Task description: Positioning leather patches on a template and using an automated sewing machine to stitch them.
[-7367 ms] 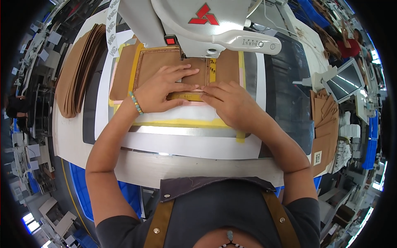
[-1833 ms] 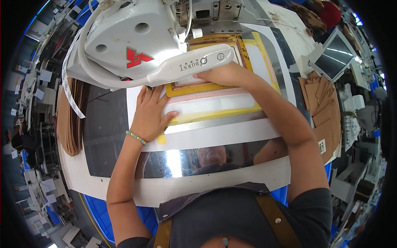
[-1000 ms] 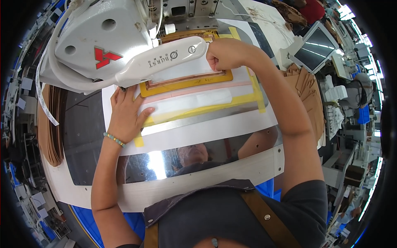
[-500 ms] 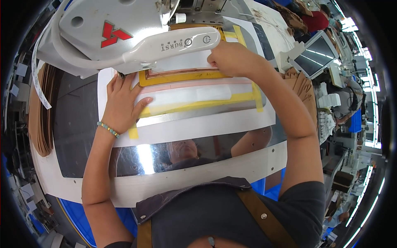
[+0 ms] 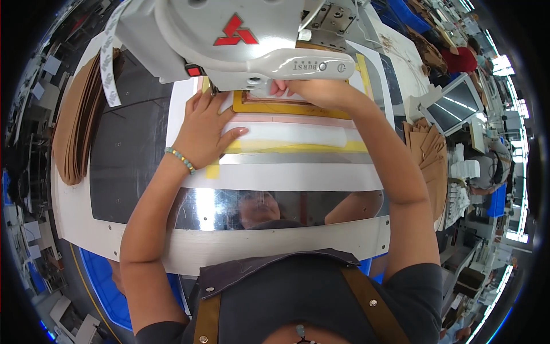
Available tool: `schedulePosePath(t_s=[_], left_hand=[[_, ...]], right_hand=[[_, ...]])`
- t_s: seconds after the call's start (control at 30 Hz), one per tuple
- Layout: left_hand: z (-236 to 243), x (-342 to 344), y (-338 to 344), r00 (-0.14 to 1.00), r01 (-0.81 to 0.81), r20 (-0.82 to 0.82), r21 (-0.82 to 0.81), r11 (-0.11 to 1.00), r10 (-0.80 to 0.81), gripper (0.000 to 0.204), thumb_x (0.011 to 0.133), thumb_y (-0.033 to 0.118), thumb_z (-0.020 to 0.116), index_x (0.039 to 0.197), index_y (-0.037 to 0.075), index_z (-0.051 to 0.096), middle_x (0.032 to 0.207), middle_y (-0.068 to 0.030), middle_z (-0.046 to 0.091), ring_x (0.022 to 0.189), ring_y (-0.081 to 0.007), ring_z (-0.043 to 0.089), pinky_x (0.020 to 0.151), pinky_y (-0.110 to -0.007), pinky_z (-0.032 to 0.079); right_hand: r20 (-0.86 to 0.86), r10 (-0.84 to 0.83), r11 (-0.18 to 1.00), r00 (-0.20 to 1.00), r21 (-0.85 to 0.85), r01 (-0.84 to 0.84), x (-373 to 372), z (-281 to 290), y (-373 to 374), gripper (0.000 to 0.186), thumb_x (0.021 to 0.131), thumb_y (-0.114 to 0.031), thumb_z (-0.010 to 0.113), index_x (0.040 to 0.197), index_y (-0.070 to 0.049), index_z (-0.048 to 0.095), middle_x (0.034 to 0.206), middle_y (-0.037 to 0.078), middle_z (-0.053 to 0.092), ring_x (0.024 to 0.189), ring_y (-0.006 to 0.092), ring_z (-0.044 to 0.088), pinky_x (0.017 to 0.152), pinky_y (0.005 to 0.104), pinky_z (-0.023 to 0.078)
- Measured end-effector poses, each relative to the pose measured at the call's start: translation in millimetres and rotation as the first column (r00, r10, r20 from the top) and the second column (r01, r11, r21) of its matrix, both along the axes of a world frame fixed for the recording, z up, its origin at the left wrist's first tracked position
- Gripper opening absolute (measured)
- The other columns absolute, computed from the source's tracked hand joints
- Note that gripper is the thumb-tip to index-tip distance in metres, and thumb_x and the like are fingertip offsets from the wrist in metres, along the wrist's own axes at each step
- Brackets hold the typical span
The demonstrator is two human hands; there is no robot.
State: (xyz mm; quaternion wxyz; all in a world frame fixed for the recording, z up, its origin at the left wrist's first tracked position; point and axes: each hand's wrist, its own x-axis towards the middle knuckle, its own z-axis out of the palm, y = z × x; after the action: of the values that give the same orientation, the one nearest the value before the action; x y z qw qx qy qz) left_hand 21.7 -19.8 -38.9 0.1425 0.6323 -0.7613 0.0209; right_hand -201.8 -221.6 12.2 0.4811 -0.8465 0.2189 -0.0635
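One flat yellow rectangular frame (image 5: pixel 275 109) lies partly beneath the white sewing-machine head (image 5: pixel 269 28). Bare left grip (image 5: pixel 200 135): spread beside its left corner, presumably for steadiness. Bare right grip (image 5: pixel 321 93): curled above it; pinch cannot be determined.

A pale table (image 5: pixel 269 241) carries stacked brown pieces (image 5: pixel 75 126).
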Motion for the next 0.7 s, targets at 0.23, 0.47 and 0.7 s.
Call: schedulePosePath(t_s=[0.23, 0.47, 0.7], left_hand=[[-1.0, -2.7, 2.9, 1.000, -0.014, -0.002, 0.016, 1.000, 0.014, 0.057, 0.104, 0.052, 0.059, 0.139, 0.008, 0.069, 0.155, -0.0240, 0.053, 0.156, -0.0437, 0.031, 0.128, -0.055, 0.020], [-1.7, 4.7, -1.6, 1.000, -0.017, 0.003, 0.018, 1.000, 0.017, 0.057, 0.105, 0.052, 0.058, 0.140, 0.009, 0.069, 0.157, -0.0223, 0.052, 0.156, -0.0429, 0.032, 0.127, -0.055, 0.022], [-0.4, 5.8, -1.4, 0.999, -0.012, -0.051, -0.010, 1.000, 0.011, 0.057, 0.102, 0.049, 0.063, 0.132, 0.002, 0.069, 0.153, -0.0251, 0.053, 0.145, -0.0408, 0.043, 0.124, -0.053, 0.027]], right_hand=[[-0.253, -0.120, 0.992, 0.960, -0.076, 0.104, 31.5, 3.4, 26.9, 0.015, 0.105, -0.015, 0.052, 0.101, -0.005, 0.062, 0.107, 0.010, 0.071, 0.108, 0.0224, 0.066, 0.097, 0.0359, 0.049], [-0.394, -0.036, 0.940, 0.918, -0.326, -0.103, -34.0, 7.4, -13.1, 0.006, 0.092, -0.002, 0.051, 0.094, -0.004, 0.057, 0.091, 0.017, 0.068, 0.085, 0.0339, 0.063, 0.077, 0.0419, 0.050], [-0.322, -0.183, 0.765, 0.929, -0.641, -0.071, -45.8, 4.3, 12.4, 0.010, 0.089, 0.000, 0.055, 0.096, -0.001, 0.062, 0.100, 0.025, 0.071, 0.099, 0.0451, 0.067, 0.084, 0.0513, 0.052]])
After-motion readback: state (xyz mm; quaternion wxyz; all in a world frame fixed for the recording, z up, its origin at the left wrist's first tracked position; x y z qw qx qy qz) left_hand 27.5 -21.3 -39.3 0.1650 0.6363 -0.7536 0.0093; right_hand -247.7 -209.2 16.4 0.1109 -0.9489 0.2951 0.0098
